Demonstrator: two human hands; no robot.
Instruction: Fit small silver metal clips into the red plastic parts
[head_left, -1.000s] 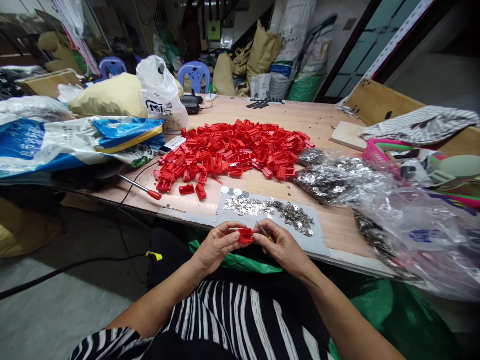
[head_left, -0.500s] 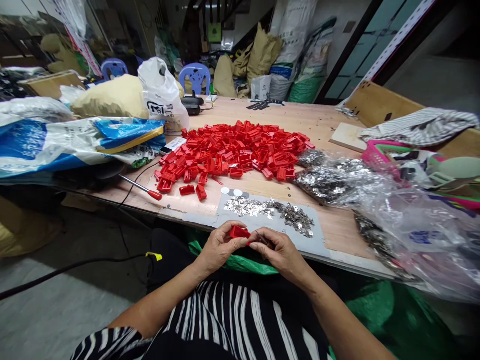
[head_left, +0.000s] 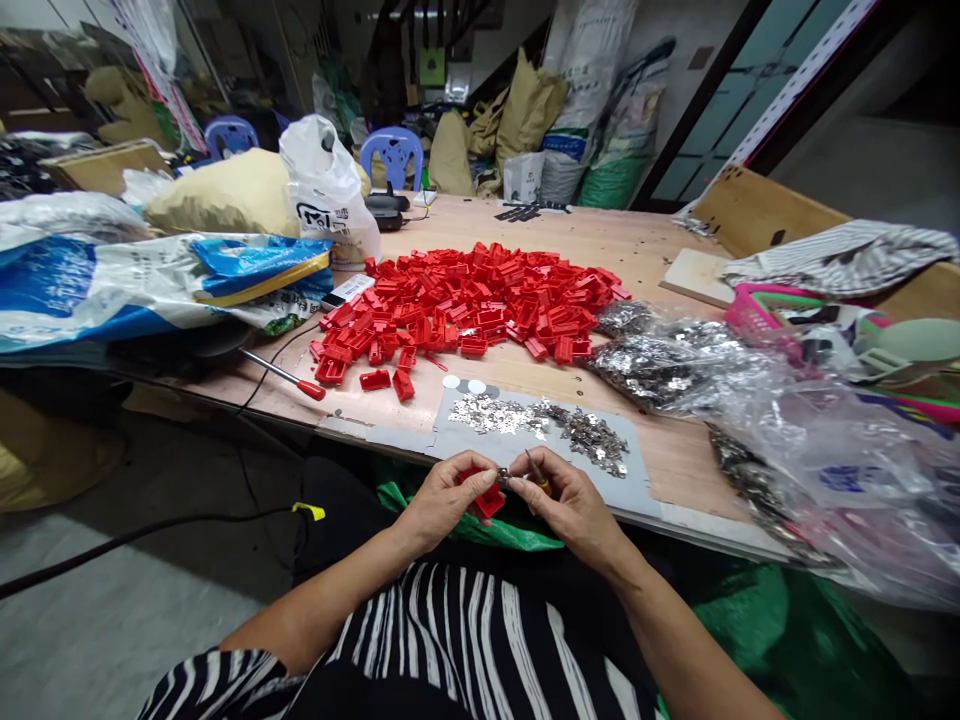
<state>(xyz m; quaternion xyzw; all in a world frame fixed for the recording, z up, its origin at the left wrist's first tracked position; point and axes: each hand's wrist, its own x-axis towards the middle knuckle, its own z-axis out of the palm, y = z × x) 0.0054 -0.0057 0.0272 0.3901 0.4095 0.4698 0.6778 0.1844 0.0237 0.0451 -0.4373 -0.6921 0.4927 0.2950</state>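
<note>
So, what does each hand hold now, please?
Left hand: closed on a red part.
Right hand: closed on a tool; which hand grips the metal piece, I cannot tell.

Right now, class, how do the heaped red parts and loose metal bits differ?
The red parts are one colour; the metal bits range from silver to dark grey. Each red part is bigger than a metal bit. The red parts lie on bare tabletop, the metal bits on a grey sheet. Both lie heaped.
</note>
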